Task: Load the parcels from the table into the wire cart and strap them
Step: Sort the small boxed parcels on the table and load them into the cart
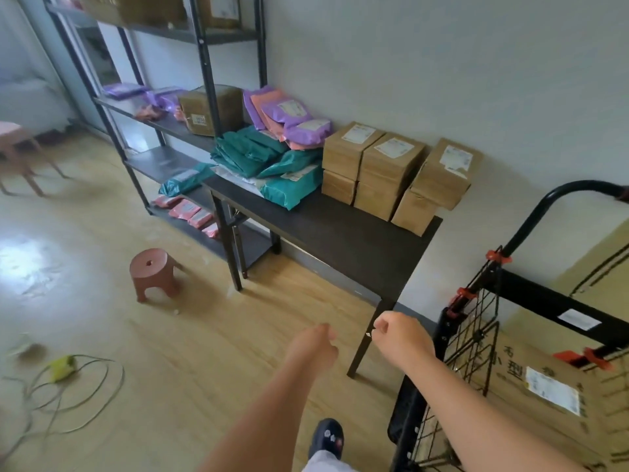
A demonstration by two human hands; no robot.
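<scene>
Brown cardboard parcels (391, 168) stand stacked at the right end of the dark table (357, 247), with green mailer bags (272, 165) and purple mailer bags (292, 117) to their left. The black wire cart (476, 335) is at the lower right and holds a large cardboard box (551, 383). My left hand (316, 345) and my right hand (398, 335) both reach forward in front of the table, below its near corner. Their fingers are loosely curled and hold nothing. A tiny white speck shows by my right fingertips.
A black shelf rack (204, 97) with more parcels stands left of the table. A small brown stool (153, 270) sits on the wooden floor. Loose strapping (64, 386) coils on the floor at lower left. A pink chair (17, 151) is far left.
</scene>
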